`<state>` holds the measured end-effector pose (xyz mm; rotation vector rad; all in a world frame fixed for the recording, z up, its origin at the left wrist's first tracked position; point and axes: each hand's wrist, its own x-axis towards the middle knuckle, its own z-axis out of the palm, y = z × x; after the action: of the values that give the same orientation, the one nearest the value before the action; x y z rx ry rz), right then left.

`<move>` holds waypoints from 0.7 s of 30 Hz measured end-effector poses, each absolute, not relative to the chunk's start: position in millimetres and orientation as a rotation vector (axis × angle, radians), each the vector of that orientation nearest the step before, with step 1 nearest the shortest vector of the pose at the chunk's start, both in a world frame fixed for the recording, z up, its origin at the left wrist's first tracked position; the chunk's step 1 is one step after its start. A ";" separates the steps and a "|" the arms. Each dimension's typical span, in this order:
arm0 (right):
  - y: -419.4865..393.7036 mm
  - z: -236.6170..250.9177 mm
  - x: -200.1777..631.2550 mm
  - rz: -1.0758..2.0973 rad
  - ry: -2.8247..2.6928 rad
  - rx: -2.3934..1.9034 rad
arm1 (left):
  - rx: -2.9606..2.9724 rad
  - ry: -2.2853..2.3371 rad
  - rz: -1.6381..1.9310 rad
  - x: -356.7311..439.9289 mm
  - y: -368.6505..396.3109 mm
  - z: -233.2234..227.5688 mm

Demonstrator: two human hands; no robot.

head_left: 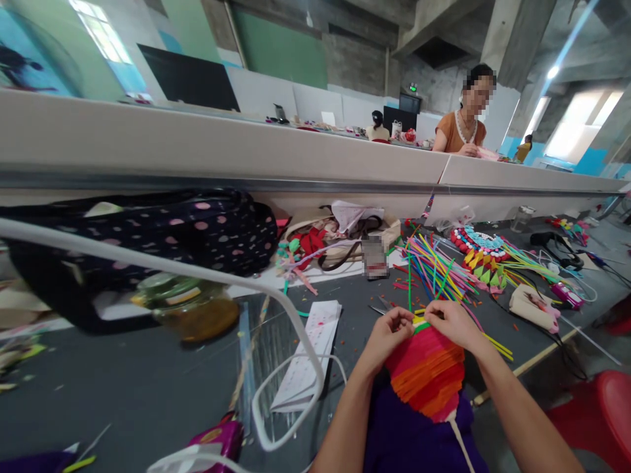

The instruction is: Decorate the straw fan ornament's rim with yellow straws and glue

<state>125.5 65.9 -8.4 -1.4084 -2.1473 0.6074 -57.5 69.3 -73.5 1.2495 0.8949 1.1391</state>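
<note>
A woven fan-shaped piece [426,374] made of red, orange and pink strips rests over my lap, with a pale stick coming out of its lower tip. Both hands pinch its top edge. My left hand [391,328] grips the upper left corner. My right hand [451,321] holds the upper right, where green and yellow strips show. Just beyond my hands lies a loose bundle of coloured straws [434,266] on the dark table [148,381].
A polka-dot bag [162,236], a glass jar [190,309], a white lamp arm [236,289], paper sheets [310,355] and a finished colourful weave [480,253] crowd the table. A red chair [599,410] stands at right. Another person [466,128] sits behind the partition.
</note>
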 end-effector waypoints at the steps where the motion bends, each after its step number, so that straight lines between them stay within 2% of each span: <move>1: 66.1 -7.6 125.9 0.611 -2.155 -1.399 | 1.256 0.891 1.140 -57.6 68.9 -73.4; 21: 70.6 3.6 125.0 0.586 -2.271 -1.352 | 1.334 0.925 1.137 -58.7 66.4 -65.9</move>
<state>125.0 70.6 3.6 -1.3516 -2.2709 0.5861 -58.7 66.4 -65.9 1.3337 0.9255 1.1371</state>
